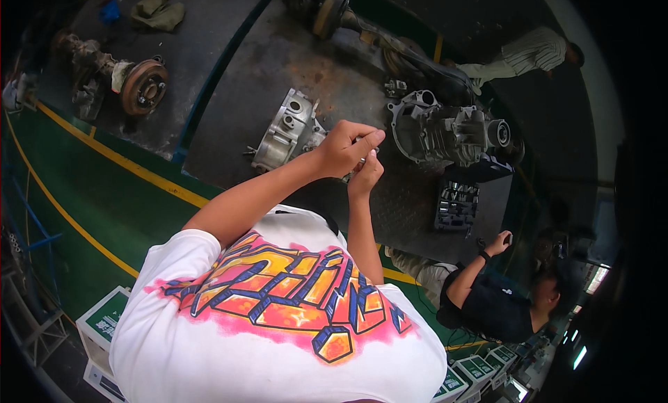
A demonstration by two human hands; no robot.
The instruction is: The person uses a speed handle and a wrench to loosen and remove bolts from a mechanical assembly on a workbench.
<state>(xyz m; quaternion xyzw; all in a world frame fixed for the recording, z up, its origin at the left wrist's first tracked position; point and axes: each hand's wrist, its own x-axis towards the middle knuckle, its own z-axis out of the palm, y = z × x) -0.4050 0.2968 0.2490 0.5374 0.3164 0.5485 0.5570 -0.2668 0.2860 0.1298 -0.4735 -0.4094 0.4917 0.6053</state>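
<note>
Silvery glint aside, could barely make out the small part (361, 162), seemingly pinched between curled left hand (343, 150) and right hand (365, 178), right of the metal casing (284, 132). Looked like close fingerwork, probably calling next for a steady hold

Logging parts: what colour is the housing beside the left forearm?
The housing is silver-grey; head view.

head view | left head-worn fisheye | faces down | shirt (271, 379) near | workbench (403, 201) beyond
</note>
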